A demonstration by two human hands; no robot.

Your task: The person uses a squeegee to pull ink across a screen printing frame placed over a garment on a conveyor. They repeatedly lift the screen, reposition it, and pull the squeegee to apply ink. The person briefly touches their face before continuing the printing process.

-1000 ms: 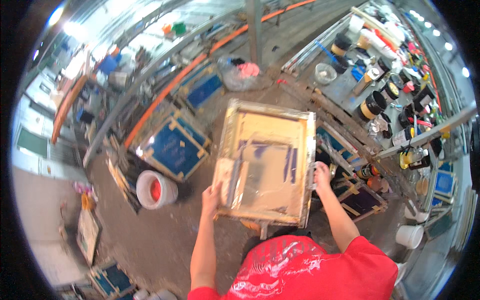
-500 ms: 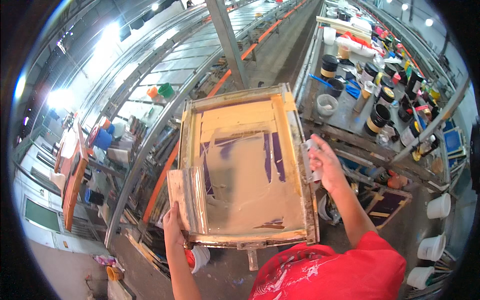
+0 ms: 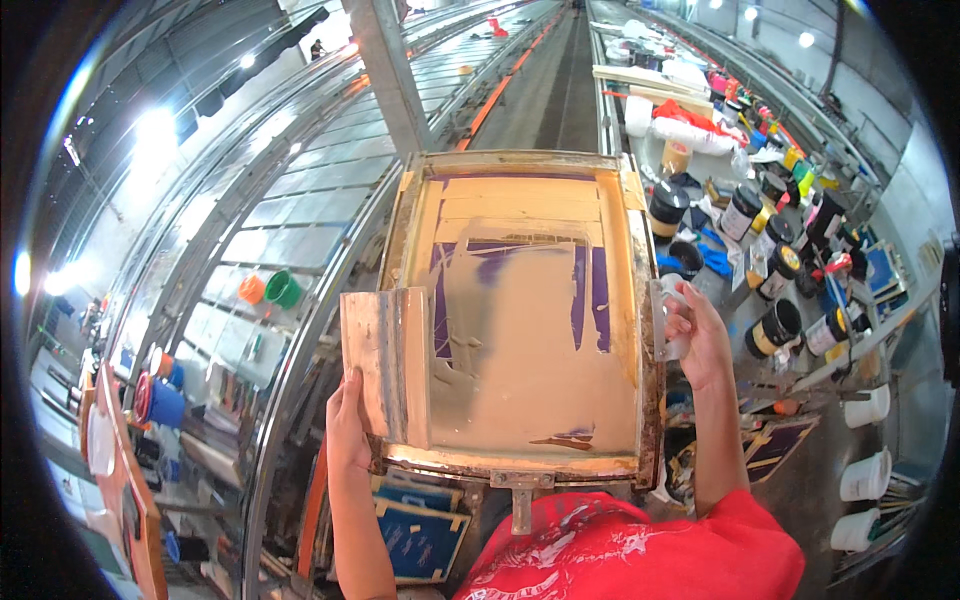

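Observation:
A wooden screen printing frame [image 3: 651, 420] is held up in front of me, its mesh coated with beige ink [image 3: 540, 350] and dark purple strips showing through. Across its left side lies a wooden squeegee [image 3: 366, 345] with a grey, ink-smeared edge. My left hand [image 3: 349, 425] is closed around the squeegee's outer side at the frame's lower left, thumb on top. At the right rail, my right hand [image 3: 697, 335] has its fingers curled around a whitish translucent piece [image 3: 668, 318], whose kind I cannot make out, against the frame. A metal bracket [image 3: 521, 490] juts from the frame's near edge.
To the right, a cluttered table carries several ink tubs [image 3: 775, 328] and blue rags [image 3: 712, 250]. White buckets [image 3: 866, 475] stand at far right. A long printing table [image 3: 300, 215] with orange and green pots [image 3: 283, 289] runs along the left, beside a metal post [image 3: 388, 80].
My view has turned, and the long tables and aisle have shifted left. The frame now sits straighter, with the squeegee slightly higher. Both hands keep their hold.

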